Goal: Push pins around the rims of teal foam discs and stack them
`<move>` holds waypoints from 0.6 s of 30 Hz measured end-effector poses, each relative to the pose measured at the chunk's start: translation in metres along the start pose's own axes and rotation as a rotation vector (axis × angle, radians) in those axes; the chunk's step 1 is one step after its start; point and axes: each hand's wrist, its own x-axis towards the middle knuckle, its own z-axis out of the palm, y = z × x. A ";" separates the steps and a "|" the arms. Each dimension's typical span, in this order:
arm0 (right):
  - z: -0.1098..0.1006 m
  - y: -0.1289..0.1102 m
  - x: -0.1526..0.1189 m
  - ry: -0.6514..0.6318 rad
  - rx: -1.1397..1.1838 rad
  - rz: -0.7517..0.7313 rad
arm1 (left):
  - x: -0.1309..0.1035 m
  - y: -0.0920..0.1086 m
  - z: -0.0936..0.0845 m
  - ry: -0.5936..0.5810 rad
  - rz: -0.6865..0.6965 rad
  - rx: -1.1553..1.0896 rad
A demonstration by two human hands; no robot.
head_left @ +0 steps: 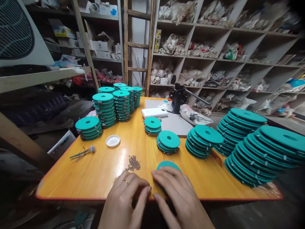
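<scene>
My right hand lies over a teal foam disc at the table's front edge, fingers curled onto it and covering most of it. Beside it, to the left, my left hand is closed, with thumb and forefinger drawn together close to the disc. Anything in that pinch is too small to make out. A ring shows on one left finger. Just beyond the left hand lies a small heap of dark round beads. Short stacks of similar discs stand past the right hand.
Tall teal disc stacks stand at right and back left. On the orange table are a white lid, a bundle of thin wires, a white box and a black clamp-like device. Shelves rise behind.
</scene>
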 end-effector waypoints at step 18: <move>0.034 -0.004 0.004 0.210 0.196 0.172 | 0.028 -0.055 -0.037 -0.133 -0.302 0.092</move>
